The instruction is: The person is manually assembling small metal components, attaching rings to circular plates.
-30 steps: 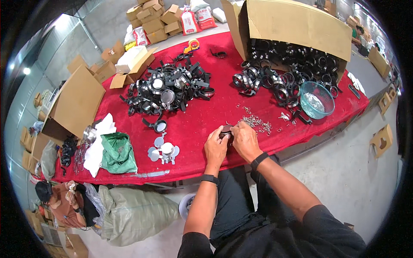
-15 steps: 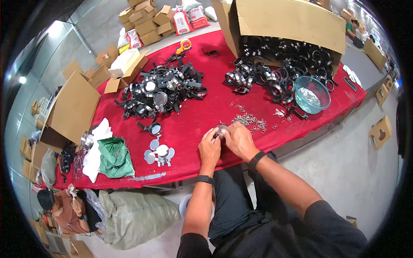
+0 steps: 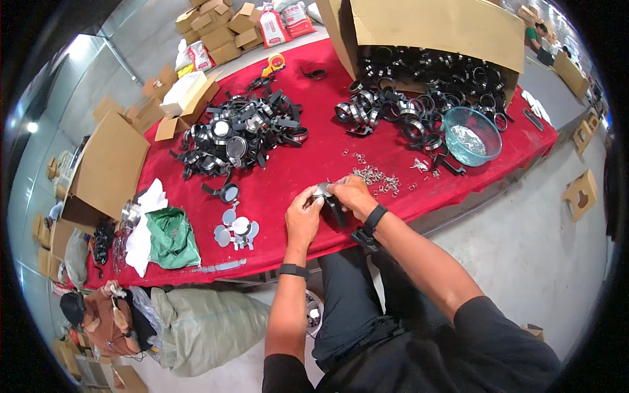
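Observation:
At the table's near edge, both my hands hold a black part with a handle and a silvery-grey round top. My left hand grips its left side with thumb and fingers closed. My right hand pinches its top right, while the black handle hangs below between them. Just beyond my right hand lies a scatter of small metal clips. To the left, several round grey lids lie near a black ring with a handle.
A heap of black-and-silver ring parts covers the far left of the red cloth. More rings spill from a cardboard box beside a teal basket of small metal pieces. A green bag lies left; a co-worker sits lower left.
The silvery-grey top and black handle now show between my hands, where fingers mostly covered the part before. Both hands have shifted slightly left, and the whole view has moved a little.

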`<state>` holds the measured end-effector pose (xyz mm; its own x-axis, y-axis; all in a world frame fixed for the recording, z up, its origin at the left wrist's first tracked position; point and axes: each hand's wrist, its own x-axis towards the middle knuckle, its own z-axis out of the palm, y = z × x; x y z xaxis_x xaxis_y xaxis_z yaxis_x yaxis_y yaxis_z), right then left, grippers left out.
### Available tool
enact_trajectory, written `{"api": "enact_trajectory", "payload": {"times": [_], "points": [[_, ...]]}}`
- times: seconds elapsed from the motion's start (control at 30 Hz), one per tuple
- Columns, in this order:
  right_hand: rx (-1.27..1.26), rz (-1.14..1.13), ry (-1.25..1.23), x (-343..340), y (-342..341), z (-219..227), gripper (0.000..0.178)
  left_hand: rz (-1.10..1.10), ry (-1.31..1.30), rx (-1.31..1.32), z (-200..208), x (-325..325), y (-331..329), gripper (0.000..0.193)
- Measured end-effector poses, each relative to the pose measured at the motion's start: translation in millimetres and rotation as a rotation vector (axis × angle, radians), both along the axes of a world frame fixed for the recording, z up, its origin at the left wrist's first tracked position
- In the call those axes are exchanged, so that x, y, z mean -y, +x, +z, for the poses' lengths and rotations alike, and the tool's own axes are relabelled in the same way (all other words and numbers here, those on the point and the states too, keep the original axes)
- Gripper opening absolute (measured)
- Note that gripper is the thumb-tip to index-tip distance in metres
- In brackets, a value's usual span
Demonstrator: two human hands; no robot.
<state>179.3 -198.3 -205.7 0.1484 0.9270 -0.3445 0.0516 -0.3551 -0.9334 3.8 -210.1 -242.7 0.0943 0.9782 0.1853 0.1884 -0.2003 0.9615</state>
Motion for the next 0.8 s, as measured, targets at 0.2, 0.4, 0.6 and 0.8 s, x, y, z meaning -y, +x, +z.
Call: {"api": "enact_trajectory", "payload": {"times": [0.2, 0.4, 0.6, 0.8], "points": [[0.170, -0.085, 0.058, -13.8, -35.5, -4.7, 0.034, -0.023, 0.274, -0.455, 24.8, 1.0, -33.7, 0.051], [0.132, 0.015, 0.033, -5.8, -27.5, -11.3, 0.035, -0.109, 0.230, -0.446, 17.9, 4.7, -31.3, 0.064], [0.588, 0.196, 0.505, 37.2, 16.8, -18.9, 0.020, -0.111, 0.216, -0.379, 15.9, 2.8, -31.0, 0.064], [0.885, 0.347, 0.600, 51.2, 11.4, -22.6, 0.011, -0.110, 0.240, -0.377, 17.4, 3.1, -25.7, 0.063]]}}
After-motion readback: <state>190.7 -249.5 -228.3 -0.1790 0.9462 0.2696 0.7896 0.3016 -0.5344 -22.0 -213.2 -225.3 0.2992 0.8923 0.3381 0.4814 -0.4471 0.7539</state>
